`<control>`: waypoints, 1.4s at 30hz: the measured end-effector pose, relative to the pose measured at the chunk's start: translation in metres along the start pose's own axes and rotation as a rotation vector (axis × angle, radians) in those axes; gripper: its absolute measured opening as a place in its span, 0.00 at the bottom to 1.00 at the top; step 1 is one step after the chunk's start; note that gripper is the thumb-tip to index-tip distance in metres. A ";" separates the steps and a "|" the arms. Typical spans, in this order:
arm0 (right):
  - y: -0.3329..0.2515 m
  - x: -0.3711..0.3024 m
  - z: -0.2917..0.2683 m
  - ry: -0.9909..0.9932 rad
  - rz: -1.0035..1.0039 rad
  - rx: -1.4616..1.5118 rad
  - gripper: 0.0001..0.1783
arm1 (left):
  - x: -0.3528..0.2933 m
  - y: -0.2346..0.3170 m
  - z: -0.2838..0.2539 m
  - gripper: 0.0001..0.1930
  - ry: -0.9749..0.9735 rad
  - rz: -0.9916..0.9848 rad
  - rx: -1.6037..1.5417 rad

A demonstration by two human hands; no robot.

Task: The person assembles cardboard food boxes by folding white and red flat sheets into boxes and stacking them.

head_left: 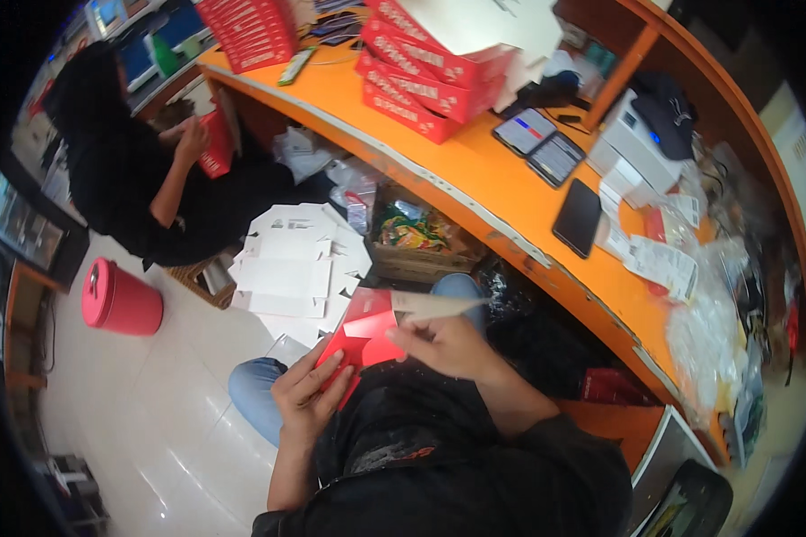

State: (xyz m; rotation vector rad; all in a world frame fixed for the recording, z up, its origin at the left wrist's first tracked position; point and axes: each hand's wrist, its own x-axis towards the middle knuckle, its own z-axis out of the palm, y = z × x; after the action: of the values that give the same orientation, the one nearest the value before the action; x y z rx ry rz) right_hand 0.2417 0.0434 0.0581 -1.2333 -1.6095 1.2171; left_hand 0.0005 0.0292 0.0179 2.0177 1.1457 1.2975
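Observation:
A partly folded red cardboard box is held up in front of my lap, a pale flap of it blurred at the right. My left hand grips its lower left side, fingers pressed on the red board. My right hand pinches the right side near the flap, with the thumb along the edge and some fingertips hidden behind the board. Just beyond the box lies a pile of flat, die-cut white cardboard blanks.
An orange counter curves across the far side, bearing stacked red boxes, phones, a white label printer and plastic wrap. At left, a person in black handles a red box; a pink bin stands nearby.

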 end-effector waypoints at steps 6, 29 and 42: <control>0.017 0.004 0.041 0.231 -0.452 -0.346 0.04 | -0.008 0.015 0.004 0.17 0.143 -0.157 0.038; 0.021 0.014 0.057 0.324 -0.572 -0.311 0.11 | -0.006 0.015 0.015 0.15 0.190 -0.355 -0.070; -0.019 0.011 0.005 -0.120 -0.783 -1.065 0.12 | 0.003 -0.045 -0.032 0.19 0.486 -0.684 -0.792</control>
State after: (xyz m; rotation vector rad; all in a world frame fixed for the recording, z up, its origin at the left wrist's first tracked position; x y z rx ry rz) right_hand 0.2298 0.0514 0.0752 -0.8729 -2.5980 -0.1313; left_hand -0.0452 0.0548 -0.0007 0.6767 1.1125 1.5390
